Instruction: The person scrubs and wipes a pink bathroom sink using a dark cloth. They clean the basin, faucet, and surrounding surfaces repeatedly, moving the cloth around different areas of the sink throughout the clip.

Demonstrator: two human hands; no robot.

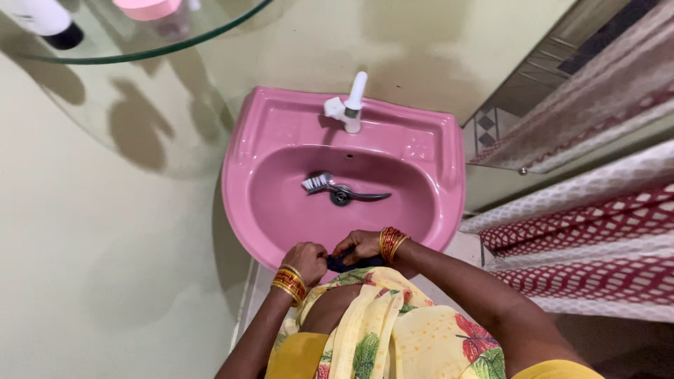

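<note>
Item: small dark object, possibly a folded cloth or pad (351,264), at the near rim of the pink ceramic wall-hung washbasin (242,151), pressed between both hands just above the wearer's yellow floral garment (382,330).

Left hand (307,260): fingers curled in, closed against the left end of the dark object; gold and red bangles at the wrist.

Right hand (359,245): fingers bent over the object's top, gripping it; matching bangles.

Handling: judged light and pliable, since it bunches under the fingers; best taken at its two ends, as here. If wet it may slip.

In the bowl: grey-handled scrubbing brush with white bristles (335,187), lying across the drain, untouched, well apart from the hands.

Also: white plastic tap (349,105) at the back ledge; round glass shelf (140,49) upper left; patterned red and white curtain (583,238) right.

Obscured: most of the dark object is covered by fingers, so its kind and shape cannot be told.
</note>
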